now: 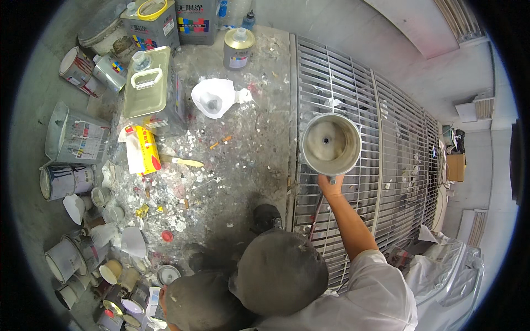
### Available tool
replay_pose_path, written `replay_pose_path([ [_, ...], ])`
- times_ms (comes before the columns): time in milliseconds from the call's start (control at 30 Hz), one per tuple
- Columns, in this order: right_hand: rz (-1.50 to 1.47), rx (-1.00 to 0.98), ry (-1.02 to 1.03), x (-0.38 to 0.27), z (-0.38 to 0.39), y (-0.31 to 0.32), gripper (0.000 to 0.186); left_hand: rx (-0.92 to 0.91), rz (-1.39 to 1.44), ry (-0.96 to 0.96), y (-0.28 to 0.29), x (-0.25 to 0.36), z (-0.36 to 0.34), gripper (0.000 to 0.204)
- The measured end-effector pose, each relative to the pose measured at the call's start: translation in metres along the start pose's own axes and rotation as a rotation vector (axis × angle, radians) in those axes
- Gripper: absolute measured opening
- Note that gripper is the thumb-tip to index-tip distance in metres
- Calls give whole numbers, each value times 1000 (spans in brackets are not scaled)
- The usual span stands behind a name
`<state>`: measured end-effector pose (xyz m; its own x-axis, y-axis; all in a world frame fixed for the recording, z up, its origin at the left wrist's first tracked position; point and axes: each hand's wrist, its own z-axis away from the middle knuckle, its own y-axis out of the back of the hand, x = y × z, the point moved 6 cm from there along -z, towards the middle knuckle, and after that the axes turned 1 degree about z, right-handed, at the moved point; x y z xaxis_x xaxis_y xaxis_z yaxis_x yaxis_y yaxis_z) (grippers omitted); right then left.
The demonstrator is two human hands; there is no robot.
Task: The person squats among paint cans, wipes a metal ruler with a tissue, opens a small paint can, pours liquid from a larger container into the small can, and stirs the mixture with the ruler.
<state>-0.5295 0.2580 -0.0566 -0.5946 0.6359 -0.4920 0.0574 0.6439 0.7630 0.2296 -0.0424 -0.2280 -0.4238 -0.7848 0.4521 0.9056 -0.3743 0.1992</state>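
Note:
My right hand [331,186] is closed beneath a round metal cup, which looks like the paint cup of a spray gun [355,144]. The cup stands open toward me over the floor grating, with a dark hole in the middle of its bottom; the body under it is mostly hidden. A thin hose [315,216] runs down from near that hand. Only a sliver of my left hand [162,300] shows beside my knee, near a round metal lid [168,274]; its fingers are hidden. On the floor ahead lies a white paper paint strainer [221,91].
A square metal can [157,102], a small round can [238,52] and a yellow box [148,150] stand or lie on the splattered floor. A brush [187,162] lies beside the box. Several paint tins [65,259] line the left wall. Metal grating [397,138] covers the right.

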Motion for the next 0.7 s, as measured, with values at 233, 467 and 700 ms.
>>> replay_pose_path([
  [233, 308, -149, 202, 12, 7, -20, 36, -25, -39, 0, 1, 10, 2, 29],
  [467, -14, -35, -66, 12, -3, -20, 22, -28, -32, -14, 9, 11, 9, 30],
  [700, -421, -169, -747, 16, -13, -18, 9, -21, -8, -30, 9, 6, 8, 30],
])
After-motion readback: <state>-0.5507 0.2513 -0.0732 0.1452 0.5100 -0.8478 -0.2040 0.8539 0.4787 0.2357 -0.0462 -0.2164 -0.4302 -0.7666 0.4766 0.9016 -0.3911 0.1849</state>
